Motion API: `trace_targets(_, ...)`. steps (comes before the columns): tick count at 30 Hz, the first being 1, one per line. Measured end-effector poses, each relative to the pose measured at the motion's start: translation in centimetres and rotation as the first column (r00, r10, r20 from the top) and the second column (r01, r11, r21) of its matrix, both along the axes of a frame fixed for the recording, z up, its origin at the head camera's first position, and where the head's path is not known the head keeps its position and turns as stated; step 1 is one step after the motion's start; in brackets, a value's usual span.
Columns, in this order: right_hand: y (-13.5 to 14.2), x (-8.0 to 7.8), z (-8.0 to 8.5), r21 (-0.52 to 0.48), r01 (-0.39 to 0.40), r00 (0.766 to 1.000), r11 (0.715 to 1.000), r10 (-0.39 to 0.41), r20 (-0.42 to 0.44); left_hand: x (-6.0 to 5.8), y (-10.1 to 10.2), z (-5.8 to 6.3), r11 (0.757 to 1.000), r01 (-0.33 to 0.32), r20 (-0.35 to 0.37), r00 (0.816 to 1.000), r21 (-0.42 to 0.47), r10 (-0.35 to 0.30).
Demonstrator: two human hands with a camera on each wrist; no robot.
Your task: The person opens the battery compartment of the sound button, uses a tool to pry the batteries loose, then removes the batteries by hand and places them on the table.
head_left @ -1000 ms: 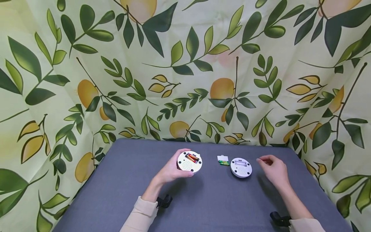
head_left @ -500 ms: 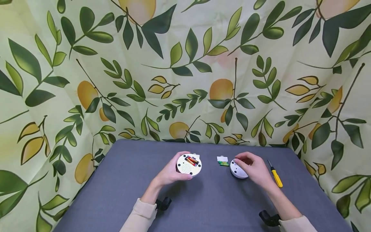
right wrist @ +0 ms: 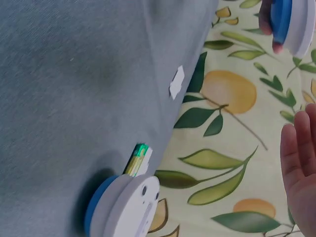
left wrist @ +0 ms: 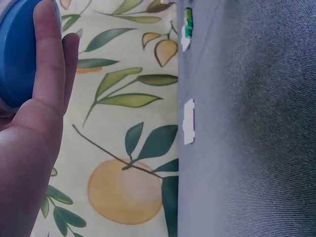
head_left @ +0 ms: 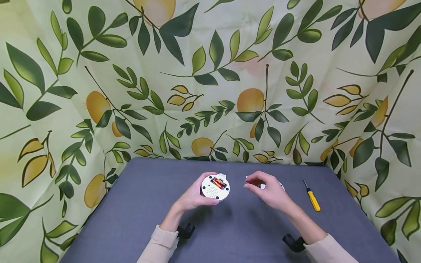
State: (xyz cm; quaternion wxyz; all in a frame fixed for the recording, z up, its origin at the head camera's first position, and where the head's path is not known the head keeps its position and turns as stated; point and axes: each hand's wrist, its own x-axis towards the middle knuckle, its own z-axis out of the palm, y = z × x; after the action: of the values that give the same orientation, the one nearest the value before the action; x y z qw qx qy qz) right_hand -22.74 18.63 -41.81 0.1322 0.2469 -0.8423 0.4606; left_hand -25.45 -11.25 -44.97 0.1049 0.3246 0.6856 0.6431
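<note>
My left hand grips a round white device by its edge, lifted over the table. Its underside faces me, with two red-and-black batteries in an uncovered compartment; the left wrist view shows its blue face. My right hand, fingers bent loosely and holding nothing, hovers to the right. In the head view it mostly covers a second round device lying on the table, whose blue base shows in the right wrist view. Next to that device lie green batteries and a white cover.
A screwdriver with a yellow handle lies on the grey tabletop, right of my right hand. Behind the held device, another white cover lies on the table. A leaf-and-fruit patterned curtain rises at the table's back edge.
My right hand has moved left, from beside the second device to over and past it, hiding it and the green batteries. The screwdriver has come into sight. My left hand has barely moved.
</note>
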Motion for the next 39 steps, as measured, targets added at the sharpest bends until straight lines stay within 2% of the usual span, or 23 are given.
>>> trace_targets(10, -2.4, -0.4, 0.6, 0.028, -0.099, 0.995, 0.995, 0.098, 0.029, -0.2, 0.0, 0.0, 1.000, 0.016, -0.029, 0.999, -0.015, -0.016)
trace_targets(18, -3.5, -0.8, 0.9, 0.037, -0.139, 0.987, 0.990, 0.135, 0.086, 0.0, 0.3, 0.1, 0.999, 0.049, -0.032, 0.998, -0.007, -0.049)
trace_targets(23, -3.7, -1.0, 1.0, 0.043, -0.162, 0.980, 0.986, 0.155, 0.125, 0.0, 0.6, 0.1, 0.999, 0.037, -0.044, 0.998, -0.029, -0.039)
trace_targets(33, -4.2, -1.7, 0.8, 0.021, -0.156, 0.972, 0.987, 0.150, 0.182, 0.0, 0.6, 0.1, 0.999, 0.029, -0.060, 0.998, -0.046, -0.032)
trace_targets(39, -4.7, -1.5, 0.2, -0.002, -0.099, 0.986, 0.995, 0.098, 0.137, -0.1, 0.5, 0.1, 0.999, 0.015, -0.044, 0.999, -0.035, -0.017)
